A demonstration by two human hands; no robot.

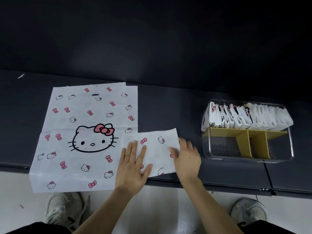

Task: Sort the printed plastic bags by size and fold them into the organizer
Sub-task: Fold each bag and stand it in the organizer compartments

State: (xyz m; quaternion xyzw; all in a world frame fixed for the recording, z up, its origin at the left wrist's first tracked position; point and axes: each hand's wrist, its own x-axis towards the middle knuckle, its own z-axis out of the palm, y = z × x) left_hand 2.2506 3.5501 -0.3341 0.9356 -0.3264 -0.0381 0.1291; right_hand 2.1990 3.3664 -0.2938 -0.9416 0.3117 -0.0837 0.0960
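A large white bag point(81, 132) printed with a cat face and pink bows lies flat on the dark bench, stacked on another bag whose edge shows at its right. To its right lies a folded white bag point(155, 146) with the same print. My left hand point(133, 166) presses flat on the folded bag's left part, fingers straight. My right hand point(185, 157) holds the folded bag's right edge, thumb on top and fingers beyond the edge. A clear organizer point(249, 154) with tan dividers stands to the right, its far row filled with several folded bags.
The dark padded bench point(168, 107) runs left to right against a dark wall. Its front edge is just below my hands, with a seam near the right end. My two shoes stand on the pale floor below.
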